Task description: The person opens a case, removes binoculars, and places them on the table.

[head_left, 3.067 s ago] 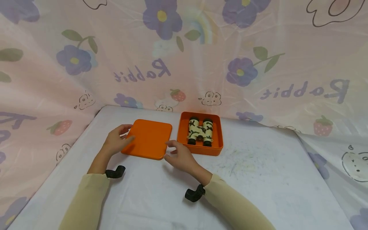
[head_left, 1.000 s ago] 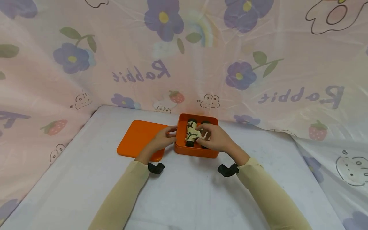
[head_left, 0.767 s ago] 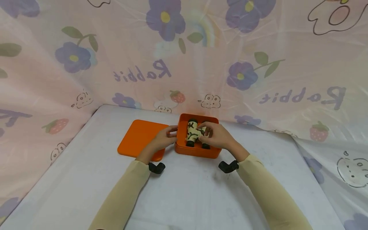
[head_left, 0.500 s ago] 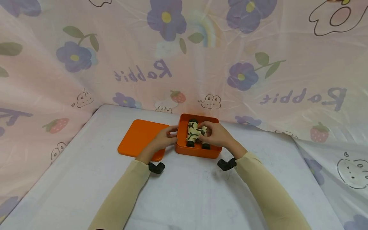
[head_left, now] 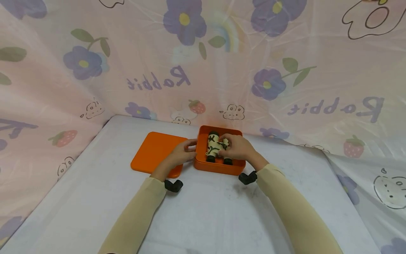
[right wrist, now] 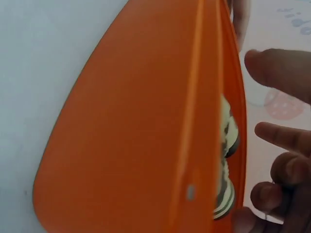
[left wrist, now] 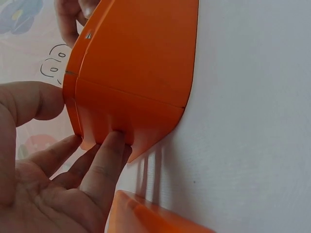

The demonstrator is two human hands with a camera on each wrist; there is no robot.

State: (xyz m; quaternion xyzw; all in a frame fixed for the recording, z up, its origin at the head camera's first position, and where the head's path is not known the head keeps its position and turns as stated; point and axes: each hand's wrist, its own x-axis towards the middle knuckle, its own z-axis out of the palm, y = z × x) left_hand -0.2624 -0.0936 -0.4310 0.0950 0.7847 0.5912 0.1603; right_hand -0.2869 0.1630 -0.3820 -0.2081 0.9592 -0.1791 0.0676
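Observation:
Camouflage-patterned binoculars [head_left: 213,144] lie inside an orange box [head_left: 219,168] that has no lid on. The right hand [head_left: 238,148] is over the box and hides part of the right barrel. In the right wrist view this hand's thumb and fingers [right wrist: 282,136] stand apart above the rim, with the binoculars [right wrist: 227,131] visible below them. At the box's left side, the left hand [head_left: 178,154] touches the outer wall with extended fingers [left wrist: 104,165]; its thumb is at the rim in the left wrist view. Under the left forearm lies the orange lid [head_left: 153,151].
A white cloth [head_left: 203,211] covers the table. Behind the box rises a pink patterned curtain [head_left: 219,77], close to the back edge. Black wrist mounts [head_left: 173,186] hang below both wrists.
Both hands have left the lid's sides since the oldest frame: the left is now at the box's side, the right over the binoculars. Lately the right wrist has shifted slightly left.

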